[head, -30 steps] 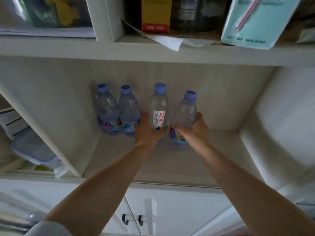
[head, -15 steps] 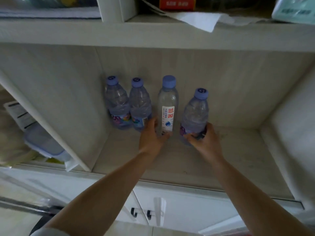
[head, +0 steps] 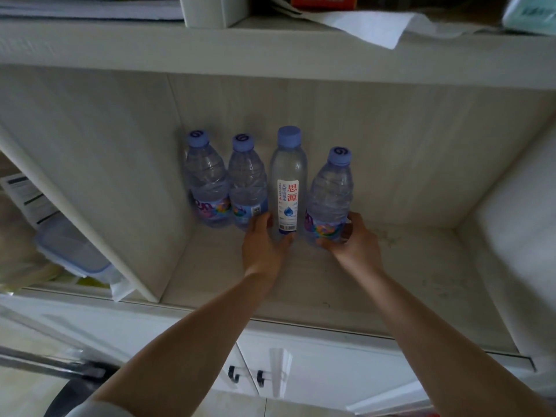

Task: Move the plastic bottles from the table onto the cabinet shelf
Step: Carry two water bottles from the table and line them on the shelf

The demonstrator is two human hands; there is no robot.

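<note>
While four water bottles stand on the cabinet shelf point(head: 376, 284), your left hand point(head: 264, 245) curled around the tall white-label bottle point(head: 288, 185), your right hand point(head: 349, 245) cupping the ribbed bottle point(head: 329, 194) just beside it, two more bottles point(head: 225, 188) left of your left hand.

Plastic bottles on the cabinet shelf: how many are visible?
4, upright in a row: leftmost bottle, second bottle, tall white-label bottle at the left hand, rightmost bottle in the right hand. None seem hidden.

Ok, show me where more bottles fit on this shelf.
Free: the bare shelf floor right of the rightmost bottle, up to the right wall, and the front strip near the edge. Crowded: the back-left, where four bottles stand with the left hand and right hand at two.
</note>
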